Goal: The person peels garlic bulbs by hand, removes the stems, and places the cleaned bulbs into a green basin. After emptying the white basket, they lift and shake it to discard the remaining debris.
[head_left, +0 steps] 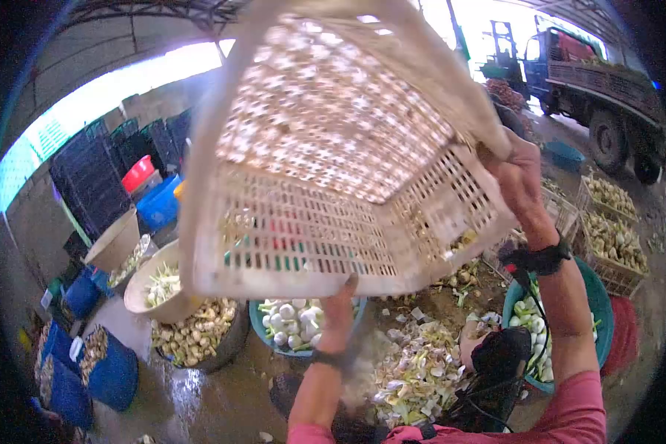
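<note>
A dirty white plastic crate (381, 244) with slotted sides is raised in front of me, tilted so that its open inside faces me. My left hand (338, 314) grips its lower rim, the thumb over the edge. At the crate's right corner, my right hand (516, 174) is closed on the rim. Some bits cling inside the crate. Behind my left hand stands a teal basin (257, 325) of white garlic bulbs (292, 320). Garlic peelings and trimmings (422, 362) lie heaped on the floor between my legs. By my right forearm is another teal basin (599, 296) with trimmed garlic.
Left are a tub of untrimmed garlic (200, 333), a beige basin (137, 296) and blue buckets (115, 374). Crates of garlic (614, 240) stand right, beside a red sack (623, 337). A truck (599, 96) is parked behind them. The floor looks wet.
</note>
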A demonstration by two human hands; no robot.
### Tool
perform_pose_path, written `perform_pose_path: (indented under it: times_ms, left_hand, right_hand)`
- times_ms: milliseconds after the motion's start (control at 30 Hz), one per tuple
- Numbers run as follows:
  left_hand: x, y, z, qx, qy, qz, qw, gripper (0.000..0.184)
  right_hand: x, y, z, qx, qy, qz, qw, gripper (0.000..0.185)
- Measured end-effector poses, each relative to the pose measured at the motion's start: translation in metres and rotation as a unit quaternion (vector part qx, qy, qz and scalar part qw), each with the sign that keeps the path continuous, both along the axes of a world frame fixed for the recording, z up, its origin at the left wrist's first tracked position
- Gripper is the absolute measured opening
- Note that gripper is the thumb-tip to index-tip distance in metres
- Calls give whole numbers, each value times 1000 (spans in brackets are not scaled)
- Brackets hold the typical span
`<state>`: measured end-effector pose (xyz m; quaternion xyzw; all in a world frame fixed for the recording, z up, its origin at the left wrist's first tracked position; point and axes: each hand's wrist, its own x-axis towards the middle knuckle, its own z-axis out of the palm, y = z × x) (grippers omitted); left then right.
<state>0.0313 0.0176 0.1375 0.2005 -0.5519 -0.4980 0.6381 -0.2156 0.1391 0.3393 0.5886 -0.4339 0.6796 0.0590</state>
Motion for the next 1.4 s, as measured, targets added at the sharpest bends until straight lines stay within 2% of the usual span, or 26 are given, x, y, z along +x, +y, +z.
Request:
perform_pose_path:
  times_ms: [33, 100, 133, 233, 300, 333, 400, 500, 567, 600, 633, 700, 733, 800, 867, 933, 967, 1033, 1100, 1133, 1200, 1233, 1267, 1300, 1367, 1400]
  left_hand:
    - [0, 2, -3, 46, -2, 16, 999, 57]
    - [2, 6, -14, 140, 1, 49, 989, 58]
    - [2, -8, -32, 94, 40, 25, 995, 58]
    - [4, -6, -37, 185, -40, 44, 981, 53]
    - [0, -18, -64, 67, -181, 104, 976, 44]
    - [-2, -5, -36, 155, -147, 94, 972, 42]
    - [-15, -16, -33, 236, -65, 60, 968, 38]
    - [-49, -55, -66, 241, 47, 6, 969, 35]
    - [-66, -70, -53, 270, 89, -15, 959, 34]
    - [-78, -79, -54, 285, 124, -31, 950, 33]
    - [-91, -91, -57, 297, 159, -46, 940, 33]
    - [-102, -118, -52, 341, 216, -78, 912, 31]
    - [-109, -135, -44, 371, 239, -96, 893, 30]
    - [-125, -166, -23, 425, 260, -97, 862, 28]
    - [-133, -201, -6, 438, 289, -76, 848, 30]
    - [-144, -241, -5, 432, 313, -80, 842, 34]
    - [-148, -264, -8, 439, 311, -83, 839, 37]
    - [-152, -303, -16, 424, 334, -68, 839, 35]
    - [-146, -342, -23, 431, 314, -68, 843, 33]
    - [-141, -361, -48, 333, 266, -46, 904, 40]
    - [-129, -376, -51, 300, 254, -86, 915, 44]
    - [-121, -378, -31, 372, 288, -141, 871, 42]
    - [-119, -394, -38, 387, 282, -96, 873, 40]
    - [-117, -411, -47, 401, 274, -49, 873, 39]
    - [-115, -429, -41, 431, 297, -29, 852, 44]
    - [-114, -440, -45, 410, 303, -58, 858, 51]
  right_hand:
    - [-12, -8, -11, -1, -44, 42, 998, 29]
    - [-44, -16, -35, 56, -24, 16, 998, 30]
    - [-59, -22, -54, 57, -24, 17, 998, 32]
    - [-86, -34, -106, 134, -76, -40, 987, 31]
    - [-87, -40, -134, 157, -158, -21, 975, 28]
    - [-102, -45, -151, 177, -175, -25, 968, 29]
    - [-137, -64, -178, 216, -209, -38, 953, 30]
    - [-142, -70, -126, 353, -145, -89, 920, 38]
    - [-182, -91, -116, 200, -110, -3, 974, 44]
    - [-190, -84, -105, 178, -51, -22, 983, 44]
    - [-193, -65, -100, 178, 55, -102, 977, 45]
    - [-198, -18, -108, 159, 257, -289, 908, 45]
    - [-198, 8, -122, 163, 253, -344, 889, 46]
    - [-188, 60, -186, 250, -1, -393, 885, 41]
    - [-136, 77, -223, 194, 39, -413, 889, 38]
    - [-143, 106, -284, 294, -59, -397, 867, 37]
    - [-104, 73, -273, 346, -129, -333, 868, 33]
    - [-95, 55, -289, 454, -136, -263, 840, 28]
    - [-74, 25, -277, 534, -134, -236, 801, 26]
    - [-67, 11, -271, 572, -136, -220, 779, 25]
    - [-69, 0, -268, 597, -143, -212, 760, 25]
    - [-69, -6, -264, 610, -147, -209, 750, 24]
    - [-67, -20, -254, 605, -129, -212, 756, 22]
    - [-73, -28, -250, 657, -152, -180, 716, 27]
    - [-92, -32, -248, 747, -201, -112, 623, 41]
    - [-93, -29, -249, 748, -215, -122, 616, 41]
